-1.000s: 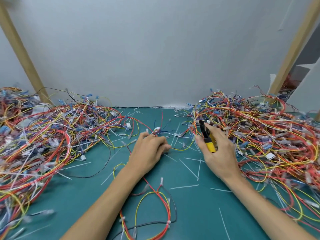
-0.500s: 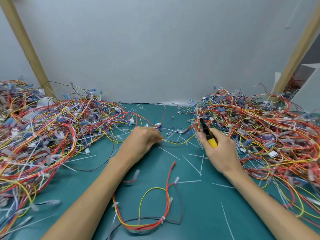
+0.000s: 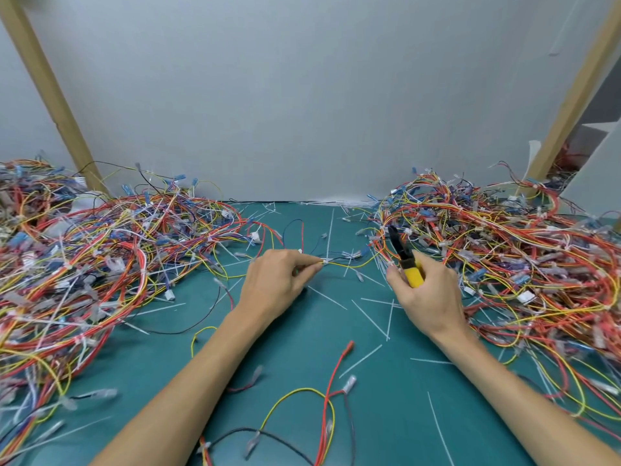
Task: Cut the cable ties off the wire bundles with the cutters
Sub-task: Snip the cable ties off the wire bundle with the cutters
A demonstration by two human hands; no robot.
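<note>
My left hand (image 3: 280, 280) pinches a thin wire bundle (image 3: 349, 264) of yellow and black strands at a small white cable tie (image 3: 325, 262), just above the green mat. The bundle runs right into the right-hand wire heap. My right hand (image 3: 428, 290) grips yellow-handled cutters (image 3: 403, 257), whose black jaws point up and left toward the heap's edge, a short way right of the tie. Whether the jaws are open is too small to tell.
A big tangle of red, yellow and blue wires (image 3: 100, 264) fills the left side, and another heap (image 3: 521, 250) the right. Cut white tie strips (image 3: 369, 317) litter the green mat (image 3: 302, 338). A loose bundle (image 3: 322, 408) lies near the front. Wooden posts (image 3: 50, 95) flank a grey wall.
My left hand has lifted slightly and drawn the pinched bundle out from the right heap. The view has tilted up, so the loose bundle in front sits lower. My right hand keeps hold of the cutters.
</note>
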